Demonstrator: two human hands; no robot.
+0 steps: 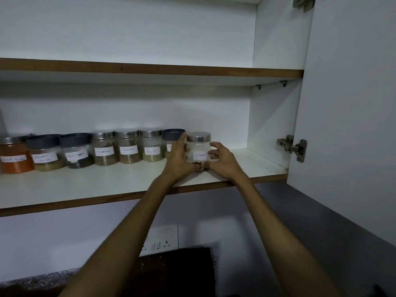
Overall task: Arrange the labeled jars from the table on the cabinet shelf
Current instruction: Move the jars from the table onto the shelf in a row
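Cloves jar [199, 151], steel-lidded, stands on the lower cabinet shelf [120, 185] at the right end of a row of labeled jars [128, 147], just beside a dark-lidded jar [172, 136]. Left hand [177, 160] and right hand [222, 160] cup its sides, fingers curled round the glass, thumbs under its base

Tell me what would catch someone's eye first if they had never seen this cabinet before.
Probably the two hands at the right end of the row: the left hand and right hand hold the sides of a steel-lidded jar labelled Cloves on the lower shelf. Next, the line of labelled jars running leftward, ending in an orange-filled jar at the far left.
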